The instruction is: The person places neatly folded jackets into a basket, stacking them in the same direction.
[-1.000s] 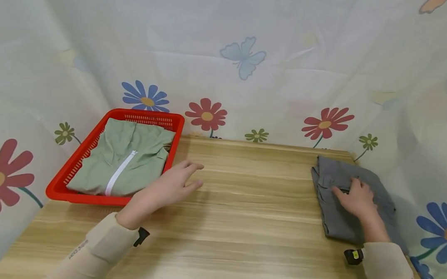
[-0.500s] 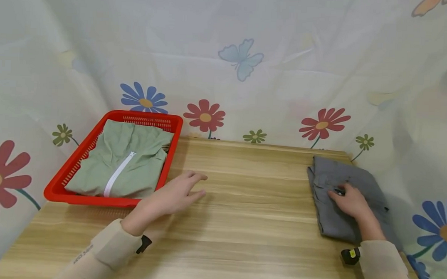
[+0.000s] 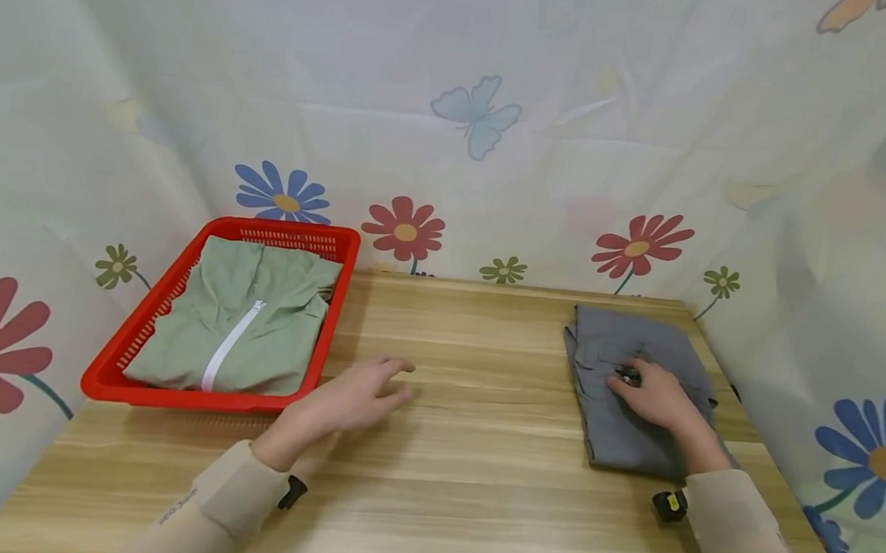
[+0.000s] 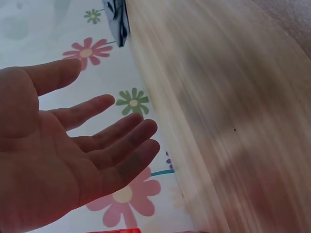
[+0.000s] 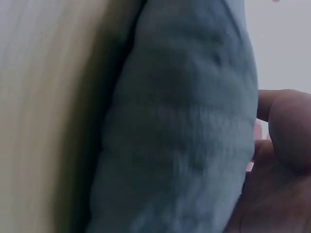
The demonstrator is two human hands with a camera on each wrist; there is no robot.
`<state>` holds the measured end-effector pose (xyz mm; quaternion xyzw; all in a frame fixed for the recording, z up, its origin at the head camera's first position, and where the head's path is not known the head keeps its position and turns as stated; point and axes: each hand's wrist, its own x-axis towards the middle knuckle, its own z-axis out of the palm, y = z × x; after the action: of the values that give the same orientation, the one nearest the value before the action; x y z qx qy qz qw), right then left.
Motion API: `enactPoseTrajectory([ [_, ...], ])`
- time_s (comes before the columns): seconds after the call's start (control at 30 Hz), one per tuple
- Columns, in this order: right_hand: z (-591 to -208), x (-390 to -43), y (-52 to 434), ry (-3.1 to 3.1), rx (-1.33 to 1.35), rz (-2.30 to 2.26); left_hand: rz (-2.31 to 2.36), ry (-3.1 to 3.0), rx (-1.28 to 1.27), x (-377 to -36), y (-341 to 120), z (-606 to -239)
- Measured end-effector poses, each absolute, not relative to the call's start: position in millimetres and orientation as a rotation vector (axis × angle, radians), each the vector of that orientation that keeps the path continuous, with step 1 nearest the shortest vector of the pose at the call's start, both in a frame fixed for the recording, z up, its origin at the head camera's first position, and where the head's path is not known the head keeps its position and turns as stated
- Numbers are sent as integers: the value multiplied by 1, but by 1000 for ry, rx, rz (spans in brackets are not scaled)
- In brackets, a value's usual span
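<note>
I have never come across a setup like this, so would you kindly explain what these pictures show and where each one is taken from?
There is no machine here: a person is working bare-handed. The wide picture is filmed from the person's head, looking forward and down. The two closer ones are filmed from the wrists, one for each side.

On the wooden table, at the left, sits a red basket holding a folded green garment with a white zip. At the right lies a folded gray garment. The right grip, simply the right hand, touches its top; I cannot tell whether it pinches the cloth. The left grip is open beside the basket and holds nothing.
</note>
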<state>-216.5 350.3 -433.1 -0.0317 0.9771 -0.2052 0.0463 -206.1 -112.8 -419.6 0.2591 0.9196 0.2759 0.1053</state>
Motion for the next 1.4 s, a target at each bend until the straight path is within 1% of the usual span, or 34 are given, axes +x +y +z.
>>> enactPoseTrajectory([
  [0.3,-432,-223,315,2944,-227,-674,809,2677,739,-207,-109,-423],
  [0.9,-432,-219,265,2856,-499,-740,844,2638,743,-207,-102,-431],
  [1.3,-434,-219,235,2816,-561,-735,859,2655,646,-211,-99,-441],
  [1.4,-433,-219,228,2807,-586,-751,889,2672,655,-212,-97,-442],
])
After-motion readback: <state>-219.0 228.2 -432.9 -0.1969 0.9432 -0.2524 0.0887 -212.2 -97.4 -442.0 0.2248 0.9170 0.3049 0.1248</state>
